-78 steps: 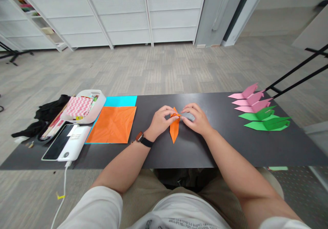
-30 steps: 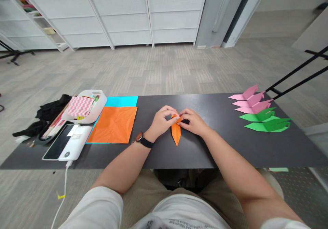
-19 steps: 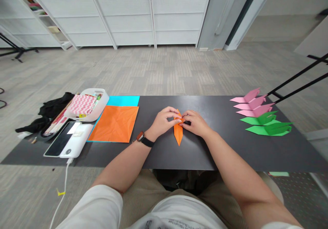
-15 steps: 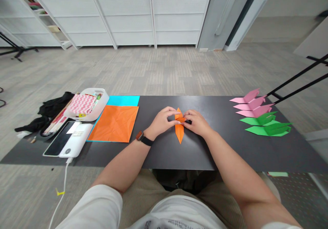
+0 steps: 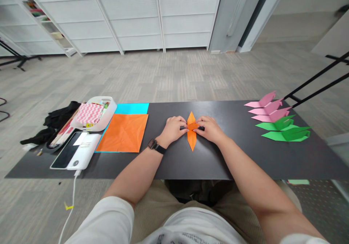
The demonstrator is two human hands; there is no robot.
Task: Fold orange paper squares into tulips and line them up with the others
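An orange folded-paper crane [image 5: 192, 140] lies in front of me on the dark table, its two pointed wings spread toward and away from me. My left hand [image 5: 174, 129] pinches its left end between thumb and fingers. On the other side, my right hand [image 5: 208, 128] grips the right end the same way. Both tips of the paper are hidden by my fingers. A smartwatch [image 5: 153, 144] sits on my left wrist.
Pink paper cranes [image 5: 269, 109] and green ones [image 5: 286, 134] stand in a row at right. Left lie orange sheets [image 5: 122, 133] over a cyan sheet [image 5: 133, 108], a white basket [image 5: 107, 115], a phone [image 5: 64, 151] and a white power bank [image 5: 84, 151] with a cable.
The orange crane's wings have opened out from a narrow, half-covered shape into a flat spread. My left hand has shifted its pinch to the left end; both hands are now at opposite sides.
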